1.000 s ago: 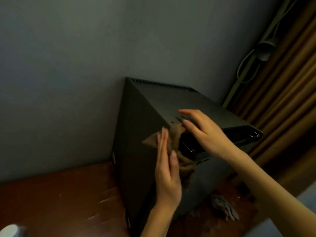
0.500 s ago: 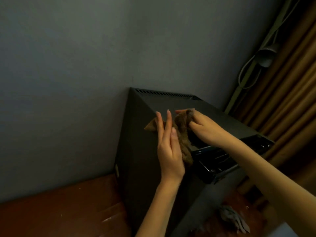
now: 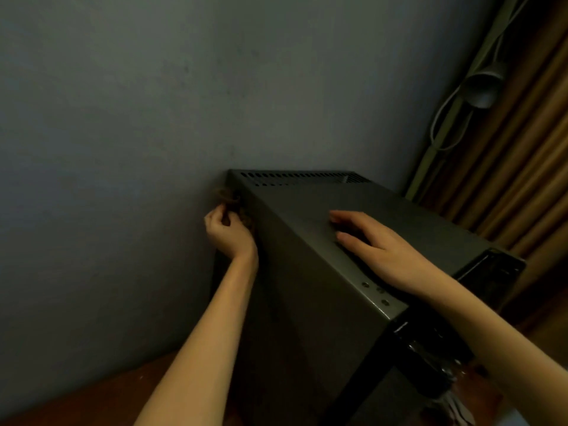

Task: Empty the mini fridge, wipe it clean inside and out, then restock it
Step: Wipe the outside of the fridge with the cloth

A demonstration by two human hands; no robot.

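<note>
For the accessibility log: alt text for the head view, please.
A person's left hand grips a brown cloth against the upper rear side of a dark boxy metal mini fridge; the right hand rests flat on its top.
</note>
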